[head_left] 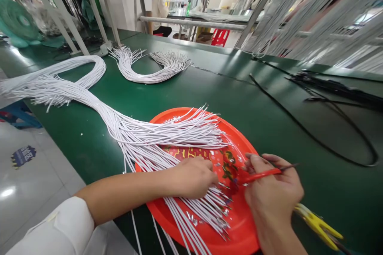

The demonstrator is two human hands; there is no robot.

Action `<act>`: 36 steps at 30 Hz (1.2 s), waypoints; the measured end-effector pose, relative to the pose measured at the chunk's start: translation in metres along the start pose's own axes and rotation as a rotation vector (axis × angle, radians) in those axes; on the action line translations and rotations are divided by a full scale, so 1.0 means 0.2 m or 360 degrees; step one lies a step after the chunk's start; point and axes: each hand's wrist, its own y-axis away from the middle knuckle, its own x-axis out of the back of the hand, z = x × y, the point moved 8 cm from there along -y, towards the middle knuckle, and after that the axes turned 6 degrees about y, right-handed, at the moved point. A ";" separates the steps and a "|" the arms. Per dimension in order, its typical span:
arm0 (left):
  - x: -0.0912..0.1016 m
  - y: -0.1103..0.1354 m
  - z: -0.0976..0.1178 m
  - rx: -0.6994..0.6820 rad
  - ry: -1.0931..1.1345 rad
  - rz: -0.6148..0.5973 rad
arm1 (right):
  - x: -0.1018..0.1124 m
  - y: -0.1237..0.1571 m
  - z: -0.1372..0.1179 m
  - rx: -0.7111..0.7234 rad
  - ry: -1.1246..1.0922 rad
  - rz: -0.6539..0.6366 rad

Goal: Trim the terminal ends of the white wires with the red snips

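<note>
Green table: white wires point rightward under curled left hand, grip unclear; right hand clasps red-handled tool

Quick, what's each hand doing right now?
Left hand: curled over the white cables; its grip is hidden, so can't tell.
Right hand: closed, holding a red-handled tool.

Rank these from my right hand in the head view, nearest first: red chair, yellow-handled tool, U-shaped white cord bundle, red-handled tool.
1. Red-handled tool: held in the right hand.
2. Yellow-handled tool: just right, lower.
3. U-shaped white cord bundle: left, across the green table.
4. Red chair: beyond the table.
</note>
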 end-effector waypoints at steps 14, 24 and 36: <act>0.12 -0.01 -0.15 0.0282 0.0038 0.0416 | -0.03 -0.04 0.09 -0.0283 -0.0156 -0.0082; 0.16 -0.12 -0.13 0.0387 -0.0626 0.0102 | -0.05 -0.04 0.10 -0.0309 -0.0197 -0.0130; 0.24 -0.12 -0.18 0.0454 -0.0323 0.0438 | -0.07 -0.03 0.11 -0.0360 -0.0186 -0.0191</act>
